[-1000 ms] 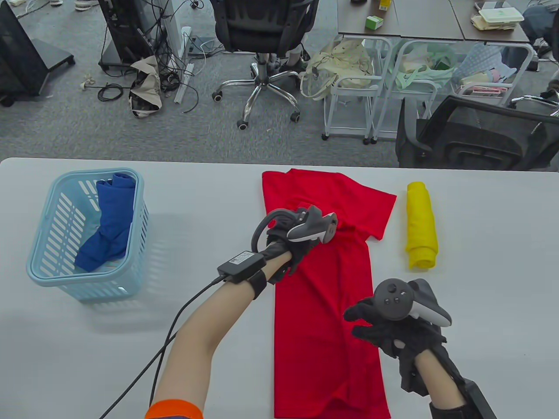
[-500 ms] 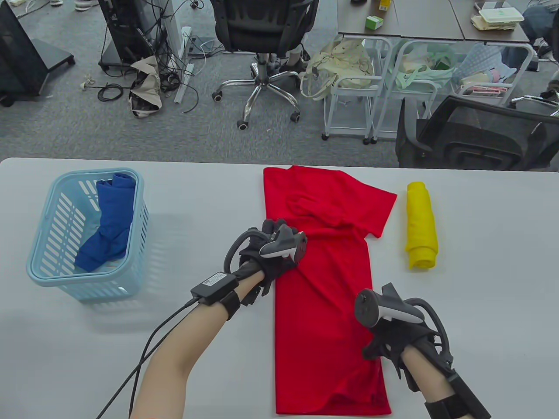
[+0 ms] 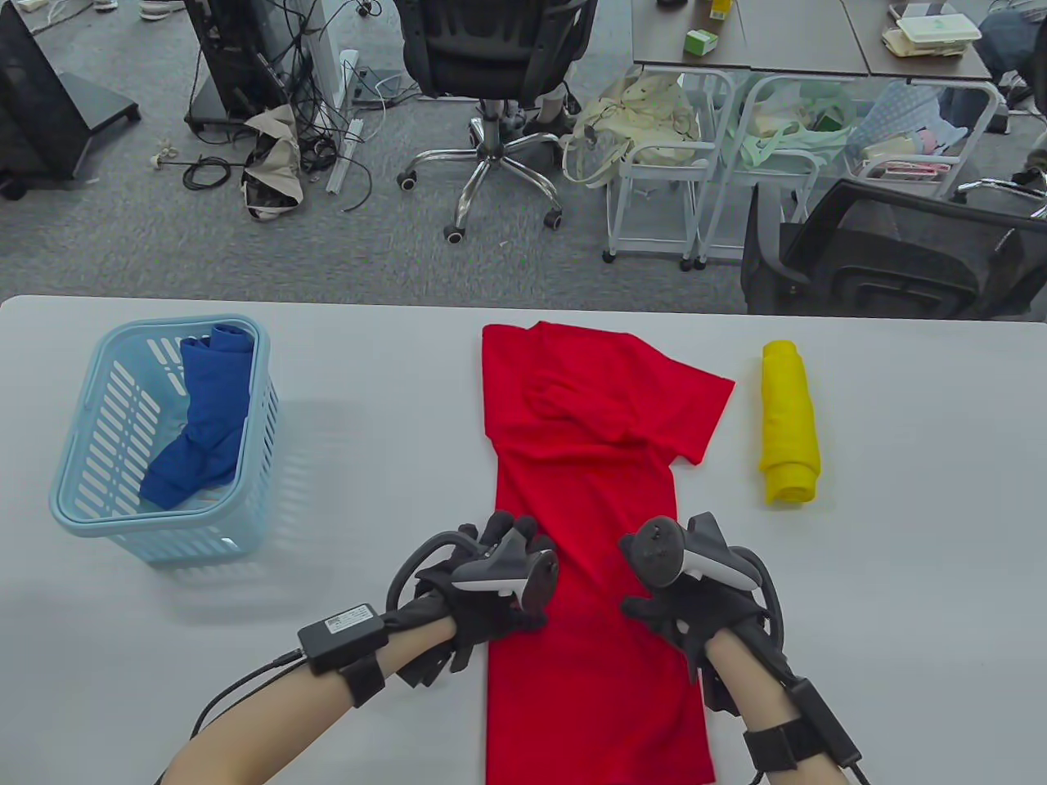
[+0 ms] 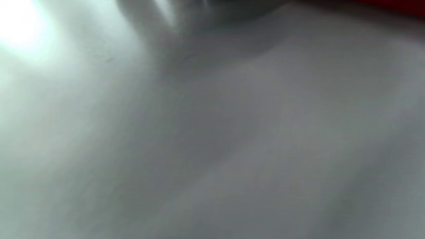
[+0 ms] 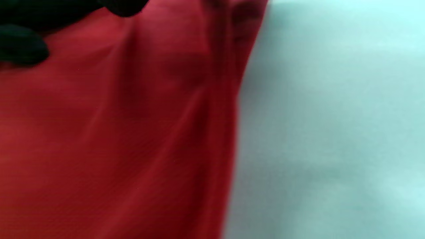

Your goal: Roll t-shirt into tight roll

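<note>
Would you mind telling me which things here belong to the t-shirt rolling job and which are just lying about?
Part of the job:
- red t-shirt, folded into a long strip on the table
- left hand, at the strip's left edge
- right hand, at its right edge

Just lying about:
- yellow roll, right of the shirt
- light blue basket
- blue garment inside it

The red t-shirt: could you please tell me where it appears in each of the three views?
Table view: red t-shirt centre, running to the bottom edge.
Left wrist view: only a red sliver, top right corner.
Right wrist view: fills the left half.
Shared landmark: the grey table.
</note>
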The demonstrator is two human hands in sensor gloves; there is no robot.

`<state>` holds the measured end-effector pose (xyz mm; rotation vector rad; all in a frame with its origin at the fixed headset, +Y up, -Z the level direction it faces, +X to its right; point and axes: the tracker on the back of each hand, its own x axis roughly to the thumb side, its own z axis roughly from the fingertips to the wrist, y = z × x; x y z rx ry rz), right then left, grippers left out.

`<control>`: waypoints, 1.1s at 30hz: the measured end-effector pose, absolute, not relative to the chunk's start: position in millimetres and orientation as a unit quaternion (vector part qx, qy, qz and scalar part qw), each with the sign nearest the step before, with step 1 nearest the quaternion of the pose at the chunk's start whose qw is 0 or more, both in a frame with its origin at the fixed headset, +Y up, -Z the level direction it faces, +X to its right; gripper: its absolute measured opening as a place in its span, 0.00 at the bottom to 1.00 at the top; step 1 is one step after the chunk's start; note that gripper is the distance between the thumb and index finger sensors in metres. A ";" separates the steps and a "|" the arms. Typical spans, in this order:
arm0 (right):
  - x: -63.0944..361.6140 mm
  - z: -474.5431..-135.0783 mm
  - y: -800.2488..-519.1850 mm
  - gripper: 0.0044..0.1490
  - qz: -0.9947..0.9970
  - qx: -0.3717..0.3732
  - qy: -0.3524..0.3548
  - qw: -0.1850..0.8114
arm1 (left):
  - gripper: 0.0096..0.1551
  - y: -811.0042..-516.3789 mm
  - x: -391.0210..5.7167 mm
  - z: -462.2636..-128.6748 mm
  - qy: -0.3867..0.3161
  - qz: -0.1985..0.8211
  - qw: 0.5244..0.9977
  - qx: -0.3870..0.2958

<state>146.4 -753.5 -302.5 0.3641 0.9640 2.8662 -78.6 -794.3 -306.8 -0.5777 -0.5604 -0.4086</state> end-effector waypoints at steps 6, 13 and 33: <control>117.3 -310.2 -754.5 0.51 0.940 0.150 0.304 0.030 | 0.53 -791.0 -103.1 -266.0 -0.288 -0.200 0.897 -0.271; 94.7 -315.3 -768.8 0.51 0.928 0.164 0.333 -0.034 | 0.47 -772.5 -116.9 -255.9 -0.273 -0.176 0.919 -0.225; 27.2 -450.3 -753.1 0.47 0.959 0.050 0.263 -0.093 | 0.49 -800.6 -138.0 -272.3 -0.226 -0.163 0.915 -0.292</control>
